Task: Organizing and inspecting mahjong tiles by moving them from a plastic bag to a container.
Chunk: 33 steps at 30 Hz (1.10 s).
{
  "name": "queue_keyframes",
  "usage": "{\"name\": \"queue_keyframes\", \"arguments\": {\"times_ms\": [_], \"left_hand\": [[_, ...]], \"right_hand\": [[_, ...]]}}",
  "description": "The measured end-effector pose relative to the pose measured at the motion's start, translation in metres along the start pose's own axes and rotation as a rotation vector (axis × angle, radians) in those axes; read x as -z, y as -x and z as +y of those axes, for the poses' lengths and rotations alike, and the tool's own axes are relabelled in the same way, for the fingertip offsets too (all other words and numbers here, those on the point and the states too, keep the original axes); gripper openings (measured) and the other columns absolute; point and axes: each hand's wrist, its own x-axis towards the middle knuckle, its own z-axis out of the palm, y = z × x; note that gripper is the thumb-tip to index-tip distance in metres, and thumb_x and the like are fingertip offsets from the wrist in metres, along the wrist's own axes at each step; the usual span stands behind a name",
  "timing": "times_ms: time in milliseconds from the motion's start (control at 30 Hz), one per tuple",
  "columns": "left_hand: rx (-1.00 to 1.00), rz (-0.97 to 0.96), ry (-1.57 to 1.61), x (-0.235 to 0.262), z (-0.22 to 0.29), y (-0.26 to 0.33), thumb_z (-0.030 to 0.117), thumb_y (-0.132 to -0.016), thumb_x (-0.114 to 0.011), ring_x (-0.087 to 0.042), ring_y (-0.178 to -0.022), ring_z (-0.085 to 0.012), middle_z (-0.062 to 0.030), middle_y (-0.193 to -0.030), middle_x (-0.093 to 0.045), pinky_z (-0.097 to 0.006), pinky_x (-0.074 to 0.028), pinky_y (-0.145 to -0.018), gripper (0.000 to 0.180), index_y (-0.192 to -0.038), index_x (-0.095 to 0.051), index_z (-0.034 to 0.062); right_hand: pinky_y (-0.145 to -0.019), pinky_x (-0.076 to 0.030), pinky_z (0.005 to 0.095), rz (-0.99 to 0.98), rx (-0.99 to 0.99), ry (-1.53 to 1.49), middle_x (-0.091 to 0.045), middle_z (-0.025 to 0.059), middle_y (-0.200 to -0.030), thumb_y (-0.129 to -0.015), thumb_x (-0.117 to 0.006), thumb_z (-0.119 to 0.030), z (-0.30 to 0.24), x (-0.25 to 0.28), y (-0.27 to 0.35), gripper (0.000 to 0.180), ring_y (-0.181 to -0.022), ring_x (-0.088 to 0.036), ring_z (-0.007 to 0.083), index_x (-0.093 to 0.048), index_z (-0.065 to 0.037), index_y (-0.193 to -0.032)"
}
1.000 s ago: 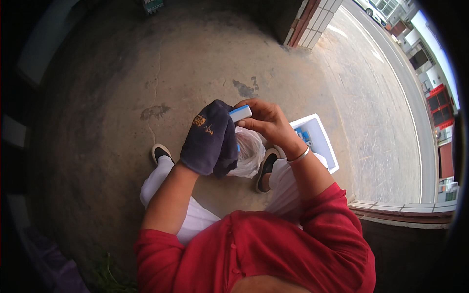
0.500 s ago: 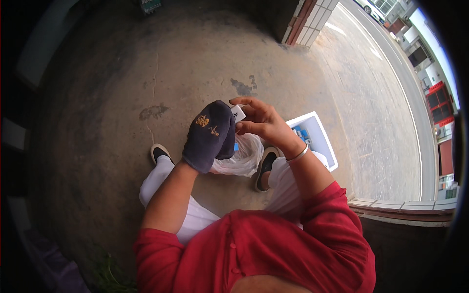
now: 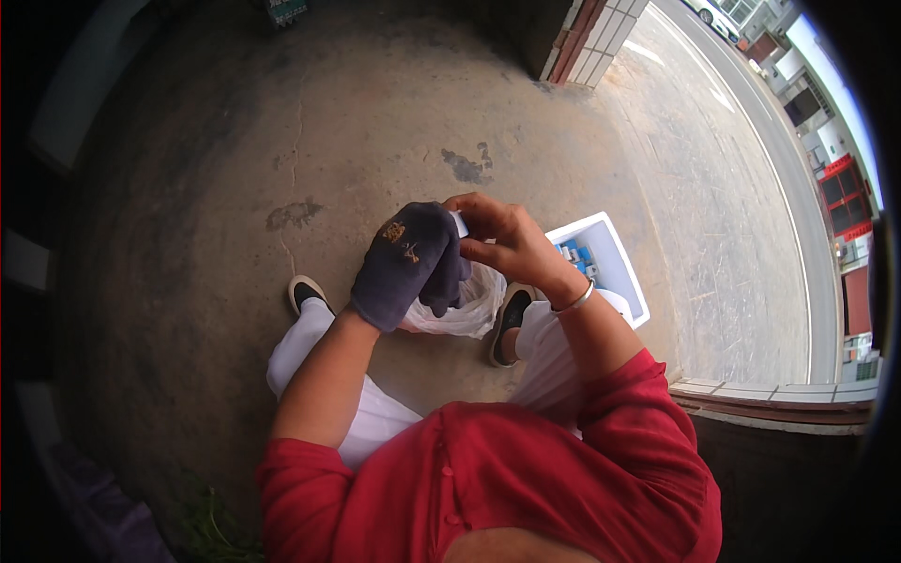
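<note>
A dark grey cloth glove (image 3: 399, 258) with gold embroidery covers my left hand (image 3: 408, 267), its fingers curled inward. Between it and my right hand (image 3: 507, 239) is a small white mahjong tile (image 3: 459, 224), mostly hidden by the fingers. My bare right thumb and fingers pinch the tile against the glove. Beneath both hands, a clear plastic bag (image 3: 479, 305) sits with its mouth spread between my feet; the glove hides part of it. Right of it stands a white box (image 3: 624, 272) holding several blue-and-white tiles (image 3: 579, 255).
My shoes (image 3: 511, 324) flank the bag on the concrete floor (image 3: 375, 122). A tiled pillar (image 3: 601, 42) rises at the far right, with a road (image 3: 751, 122) beyond. A tiled sill (image 3: 770, 394) runs along the right. Green leaves (image 3: 211, 525) lie at the lower left.
The tile's marked face was showing before; now only a sliver of it is seen. My right fingers have closed in over it, and the gloved hand has turned and dipped slightly.
</note>
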Motion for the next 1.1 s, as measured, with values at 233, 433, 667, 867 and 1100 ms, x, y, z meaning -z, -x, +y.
{"name": "queue_keyframes", "arguments": {"times_ms": [233,433,667,867,1100], "left_hand": [[-0.230,0.098,-0.425,-0.001,-0.012,0.005,0.013,-0.071,-0.064,-0.059,-0.081,-0.0317,-0.0142,-0.086,-0.058,-0.040,-0.048,-0.068,0.019,-0.087,-0.057,0.0061],[0.031,0.127,0.275,0.019,0.017,0.010,0.013,-0.072,-0.065,-0.059,-0.084,-0.0305,-0.0133,-0.091,-0.057,-0.039,-0.048,-0.071,0.025,-0.095,-0.057,0.0058],[-0.291,0.296,-0.267,0.003,-0.003,0.009,0.018,-0.074,-0.066,-0.060,-0.083,-0.0300,-0.0126,-0.087,-0.058,-0.039,-0.050,-0.068,0.021,-0.091,-0.060,0.0075],[-0.195,0.141,-0.388,0.002,-0.003,0.006,0.016,-0.073,-0.065,-0.059,-0.078,-0.0305,-0.0122,-0.083,-0.057,-0.041,-0.049,-0.065,0.015,-0.083,-0.057,0.0081],[-0.163,0.112,-0.273,0.016,0.009,-0.004,0.016,-0.061,-0.072,-0.058,-0.073,-0.0316,-0.0122,-0.077,-0.056,-0.040,-0.048,-0.063,0.022,-0.076,-0.057,0.0079]], "right_hand": [[-0.091,-0.048,0.0284,-0.022,-0.028,-0.113,-0.064,0.0083,-0.108,-0.085,-0.065,0.002,-0.001,0.004,0.002,0.039,-0.103,-0.060,0.0143,-0.051,0.000,-0.121],[-0.090,-0.049,0.0290,-0.032,-0.053,-0.352,-0.065,0.0096,-0.107,-0.085,-0.065,0.003,-0.001,0.015,0.005,0.038,-0.100,-0.061,0.0138,-0.050,-0.002,-0.120],[-0.089,-0.047,0.0285,-0.039,-0.029,-0.076,-0.063,0.0071,-0.106,-0.085,-0.066,0.001,0.001,0.007,0.005,0.038,-0.100,-0.059,0.0129,-0.051,-0.001,-0.119],[-0.095,-0.044,0.0299,-0.030,-0.055,-0.067,-0.060,0.0063,-0.111,-0.083,-0.067,0.001,0.002,0.007,0.004,0.039,-0.107,-0.056,0.0148,-0.051,0.000,-0.119],[-0.088,-0.047,0.0268,-0.057,-0.102,-0.279,-0.062,0.0064,-0.106,-0.086,-0.065,0.000,0.002,0.018,0.009,0.035,-0.099,-0.058,0.0124,-0.048,-0.002,-0.116]]}}
